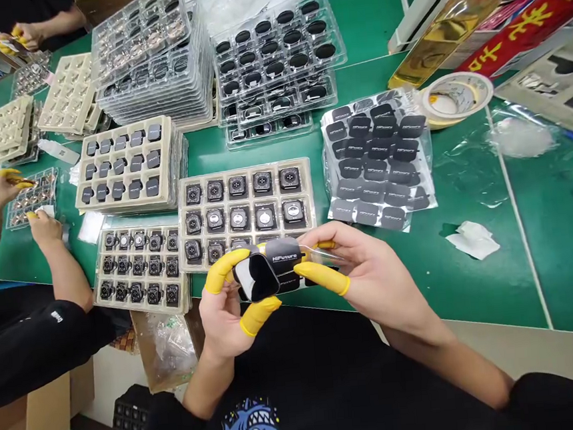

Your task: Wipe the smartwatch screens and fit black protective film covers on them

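Low in the middle of the head view, my left hand, with yellow finger cots, grips a square black watch body by its edges, its shiny face turned up. My right hand, also in yellow cots, pinches a clear sheet of dark HiFuture stickers right beside the watch. The sheet's front sticker touches or overlaps the watch's edge; which one I cannot tell. Just behind my hands lies a beige tray of watch bodies in rows. A stack of similar sticker sheets rests to its right.
More watch trays and tall stacks of clear trays stand left and behind. Tape rolls, a bottle and crumpled paper are at the right. A co-worker's hands work at the left; another person's hands are at the back left.
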### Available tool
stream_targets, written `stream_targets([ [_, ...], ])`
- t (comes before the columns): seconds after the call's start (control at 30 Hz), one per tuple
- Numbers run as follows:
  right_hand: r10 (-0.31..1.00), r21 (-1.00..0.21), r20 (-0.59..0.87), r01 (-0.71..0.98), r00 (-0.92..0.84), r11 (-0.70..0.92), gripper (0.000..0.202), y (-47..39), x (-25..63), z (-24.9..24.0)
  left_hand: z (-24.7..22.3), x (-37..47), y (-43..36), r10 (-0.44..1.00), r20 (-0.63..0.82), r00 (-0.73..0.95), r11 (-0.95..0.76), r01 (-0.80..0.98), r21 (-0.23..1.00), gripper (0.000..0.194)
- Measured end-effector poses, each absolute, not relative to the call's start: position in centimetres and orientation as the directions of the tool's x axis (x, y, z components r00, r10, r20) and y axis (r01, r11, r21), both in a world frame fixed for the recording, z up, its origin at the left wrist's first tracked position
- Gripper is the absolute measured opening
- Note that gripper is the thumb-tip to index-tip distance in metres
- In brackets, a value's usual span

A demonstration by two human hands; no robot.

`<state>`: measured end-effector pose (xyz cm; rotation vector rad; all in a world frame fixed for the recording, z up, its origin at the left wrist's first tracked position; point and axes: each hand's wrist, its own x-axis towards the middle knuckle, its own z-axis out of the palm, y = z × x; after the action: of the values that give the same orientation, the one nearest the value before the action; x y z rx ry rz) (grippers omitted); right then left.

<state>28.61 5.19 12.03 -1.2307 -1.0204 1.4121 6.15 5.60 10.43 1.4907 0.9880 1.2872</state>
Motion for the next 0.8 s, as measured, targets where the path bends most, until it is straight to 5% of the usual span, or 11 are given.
stream_targets([
  [0.4, 0.960, -0.938, -0.263, -0.207, -0.100, -0.278, 0.045, 4.2, 28.3, 10.7, 9.3, 5.1, 4.3, 0.904, 0.352, 0.242, -0.382, 0.086, 0.920, 0.060],
  [0.8, 0.931, -0.885, -0.300, -0.304, -0.206, -0.352, 0.037, 4.0, 27.6, 9.3, 7.1, 4.0, 3.5, 0.923, 0.234, 0.307, -0.273, 0.093, 0.957, 0.068],
])
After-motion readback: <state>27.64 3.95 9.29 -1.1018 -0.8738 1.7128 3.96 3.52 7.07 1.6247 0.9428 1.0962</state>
